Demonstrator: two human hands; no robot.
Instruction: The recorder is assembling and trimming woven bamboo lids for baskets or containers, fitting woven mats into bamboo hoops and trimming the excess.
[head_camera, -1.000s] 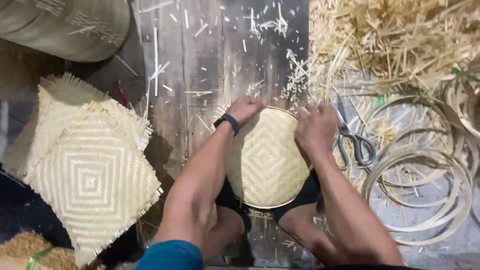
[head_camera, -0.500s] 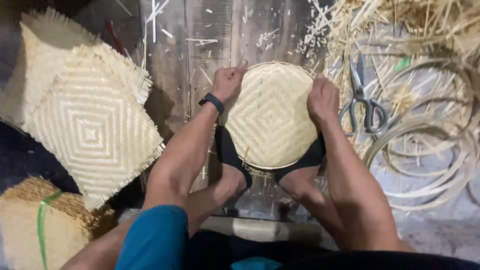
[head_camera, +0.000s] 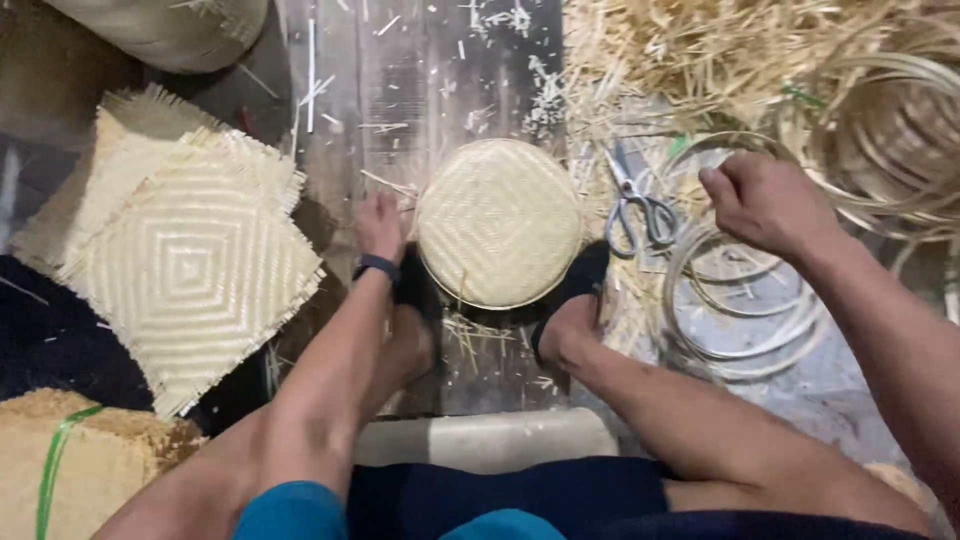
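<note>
a round woven bamboo basket (head_camera: 498, 222) lies bottom-up on a dark wooden plank floor (head_camera: 400, 90), held in place between the soles of a seated person's two feet, seen from above. the left hand (head_camera: 381, 225), a dark band at its wrist, rests just beside the basket's left rim with fingers together and pointing away from the body; whether the fingertips touch the weave cannot be told. the right hand (head_camera: 765, 203) is well apart from the basket, off to the right, its fingers curled loosely closed over a pile of thin bamboo hoops (head_camera: 745, 300) lying on the floor; whether it pinches a hoop cannot be told from this angle. a pair of scissors (head_camera: 635, 200) with pale handles lies between the basket and the hoops, blades pointing away from the person. behind the scissors and the hoops spreads a heap of loose bamboo strips (head_camera: 700, 50), with short offcuts scattered across the planks. to the left of the basket, two flat square woven mats (head_camera: 190, 265) with frayed edges are stacked one over the other, the upper one showing a concentric diamond pattern. a tied bundle of fibre (head_camera: 80, 460) with a green band sits at the lower left corner.
</note>
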